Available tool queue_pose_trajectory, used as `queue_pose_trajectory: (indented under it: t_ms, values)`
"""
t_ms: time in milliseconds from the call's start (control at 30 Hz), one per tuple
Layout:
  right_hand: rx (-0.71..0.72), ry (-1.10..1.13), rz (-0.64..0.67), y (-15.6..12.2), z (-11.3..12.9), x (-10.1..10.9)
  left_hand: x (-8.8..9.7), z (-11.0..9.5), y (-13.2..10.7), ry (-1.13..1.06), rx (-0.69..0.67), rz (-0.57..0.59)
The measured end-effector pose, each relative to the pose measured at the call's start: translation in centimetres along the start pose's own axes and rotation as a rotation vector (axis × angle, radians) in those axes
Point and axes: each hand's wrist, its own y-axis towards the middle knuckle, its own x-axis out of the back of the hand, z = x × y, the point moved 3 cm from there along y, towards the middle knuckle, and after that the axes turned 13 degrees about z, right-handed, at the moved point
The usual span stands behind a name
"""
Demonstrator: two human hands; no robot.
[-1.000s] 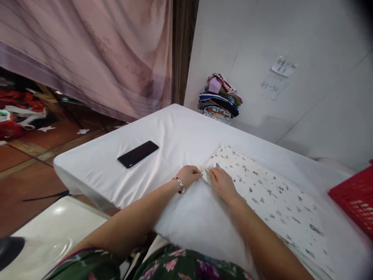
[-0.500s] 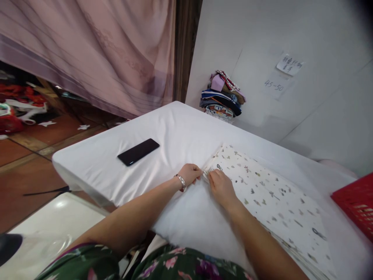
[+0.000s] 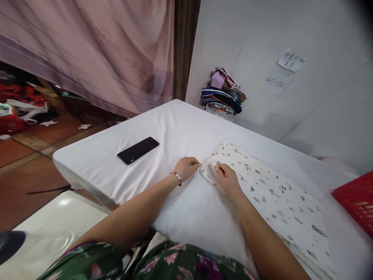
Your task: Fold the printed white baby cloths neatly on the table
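Observation:
A white pillow (image 3: pixel 192 217) lies in front of me on the white-covered table (image 3: pixel 122 171), partly inside a cream pillowcase (image 3: pixel 274 194) printed with small dark motifs. My left hand (image 3: pixel 189 166), a bracelet on its wrist, is closed at the pillow's far corner beside the case's open edge. My right hand (image 3: pixel 227 179) is closed on the turned-back edge of the pillowcase at that same corner. The two hands sit a few centimetres apart.
A black phone (image 3: pixel 138 150) lies on the table to the left. A pile of folded clothes (image 3: pixel 223 95) stands against the white wall at the back. A red basket (image 3: pixel 357 202) is at the right edge. Pink curtains hang at the left; a white stool (image 3: pixel 43 233) stands below.
My right hand has drawn the pillowcase edge slightly back and to the right, folding it over. My left hand stayed at the pillow corner. The view shifted a little.

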Motion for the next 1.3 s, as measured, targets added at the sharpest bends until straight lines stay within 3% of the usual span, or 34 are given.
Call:
queue_pose_trajectory:
  t_ms: [133, 400, 567, 1067, 1300]
  values:
    - [-0.013, 0.102, -0.023, -0.2, 0.3, 0.4, -0.8, 0.2, -0.2, 0.207, -0.038, 0.045]
    - [0.065, -0.062, -0.063, -0.5, 1.5, 0.9, -2.5, -0.7, -0.6, 0.453, 0.013, -0.01]
    - [0.086, -0.107, -0.045, -0.6, 1.6, 0.8, -2.5, -0.7, -0.6, 0.489, 0.056, -0.013]
    - [0.118, -0.141, -0.028, -0.7, 1.8, 0.8, -3.0, -1.0, -0.7, 0.519, -0.043, -0.025]
    - [0.116, -0.139, -0.043, -0.8, 1.6, 1.0, -3.0, -0.9, -0.8, 0.5, -0.01, -0.021]
